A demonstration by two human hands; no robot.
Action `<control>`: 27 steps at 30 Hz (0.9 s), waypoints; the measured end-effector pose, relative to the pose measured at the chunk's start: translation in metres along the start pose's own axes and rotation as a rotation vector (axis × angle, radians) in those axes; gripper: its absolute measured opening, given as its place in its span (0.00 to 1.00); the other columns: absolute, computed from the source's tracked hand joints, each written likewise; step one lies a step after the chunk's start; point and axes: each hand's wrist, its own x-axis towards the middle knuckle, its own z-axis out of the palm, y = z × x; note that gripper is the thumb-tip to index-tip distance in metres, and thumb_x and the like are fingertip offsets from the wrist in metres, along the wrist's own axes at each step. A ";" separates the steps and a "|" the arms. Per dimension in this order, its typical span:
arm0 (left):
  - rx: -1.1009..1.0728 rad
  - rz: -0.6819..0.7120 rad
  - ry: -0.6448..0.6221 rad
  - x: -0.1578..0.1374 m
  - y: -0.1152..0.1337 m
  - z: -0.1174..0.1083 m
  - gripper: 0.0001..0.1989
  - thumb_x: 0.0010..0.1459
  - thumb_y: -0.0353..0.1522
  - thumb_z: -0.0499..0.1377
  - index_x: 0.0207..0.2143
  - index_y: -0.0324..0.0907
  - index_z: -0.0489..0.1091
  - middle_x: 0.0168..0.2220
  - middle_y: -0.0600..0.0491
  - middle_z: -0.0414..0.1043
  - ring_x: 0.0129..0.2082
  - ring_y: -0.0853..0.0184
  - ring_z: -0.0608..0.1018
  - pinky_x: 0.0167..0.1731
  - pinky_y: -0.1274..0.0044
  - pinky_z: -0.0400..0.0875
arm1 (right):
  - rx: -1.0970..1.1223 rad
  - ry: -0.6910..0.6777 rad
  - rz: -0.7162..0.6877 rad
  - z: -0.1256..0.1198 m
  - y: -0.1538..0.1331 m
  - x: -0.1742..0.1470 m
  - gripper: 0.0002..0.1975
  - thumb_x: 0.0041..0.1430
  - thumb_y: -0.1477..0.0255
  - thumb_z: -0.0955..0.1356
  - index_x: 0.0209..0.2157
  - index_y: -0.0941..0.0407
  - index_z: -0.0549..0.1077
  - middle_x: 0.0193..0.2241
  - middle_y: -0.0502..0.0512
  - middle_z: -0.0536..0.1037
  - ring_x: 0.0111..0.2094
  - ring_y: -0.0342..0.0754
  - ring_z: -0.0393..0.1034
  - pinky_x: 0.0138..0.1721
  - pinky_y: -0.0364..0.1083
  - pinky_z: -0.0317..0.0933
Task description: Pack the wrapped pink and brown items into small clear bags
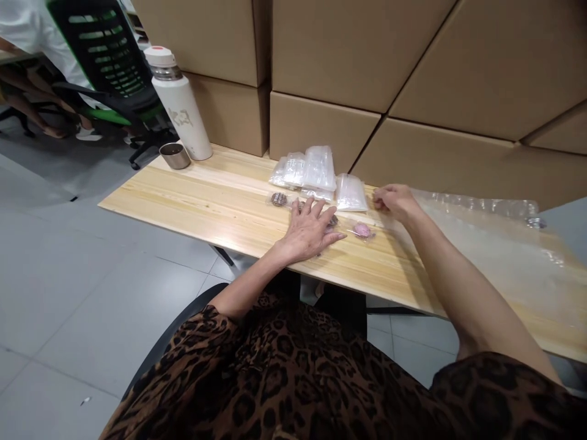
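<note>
We rest our left hand [312, 229] flat on the worktop [192, 198], fingers spread and palm down, gripping nothing; it lies over a strip of small clear packets, pressing on a dark round piece [332, 221] that shows only partly beneath the fingers. Another dark round piece [278, 198] lies just left of the hand, and a pink piece in its clear wrap [362, 230] lies just right of it. Our right hand [393, 201] sits curled near the edge of a big clear plastic sheet [481, 238]; we cannot tell whether its fingertips pinch anything. Behind both hands lies a pile of small clear bags [312, 170]. A white bottle [180, 101] and a metal cup [175, 155] stand at the far left corner, with cardboard boxes [348, 55] stacked behind.
</note>
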 end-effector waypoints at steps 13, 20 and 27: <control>-0.112 -0.039 0.099 0.001 -0.001 -0.003 0.30 0.76 0.49 0.50 0.72 0.41 0.64 0.75 0.39 0.62 0.78 0.48 0.58 0.77 0.50 0.46 | 0.291 0.019 -0.050 -0.008 -0.032 -0.029 0.13 0.54 0.82 0.73 0.22 0.56 0.70 0.21 0.49 0.73 0.23 0.39 0.65 0.23 0.40 0.58; -0.539 0.006 0.279 0.019 0.015 -0.001 0.34 0.74 0.53 0.53 0.72 0.45 0.60 0.73 0.39 0.65 0.73 0.51 0.68 0.72 0.55 0.63 | 0.465 0.190 -0.531 -0.029 -0.047 -0.058 0.05 0.49 0.74 0.73 0.27 0.52 0.73 0.31 0.51 0.77 0.26 0.41 0.63 0.31 0.48 0.62; -1.549 -0.410 0.179 0.044 0.036 0.000 0.39 0.69 0.45 0.65 0.73 0.50 0.50 0.61 0.39 0.76 0.51 0.57 0.86 0.55 0.62 0.81 | 0.653 0.195 -0.638 -0.034 -0.063 -0.085 0.12 0.44 0.65 0.74 0.29 0.51 0.69 0.33 0.53 0.73 0.30 0.45 0.67 0.36 0.51 0.67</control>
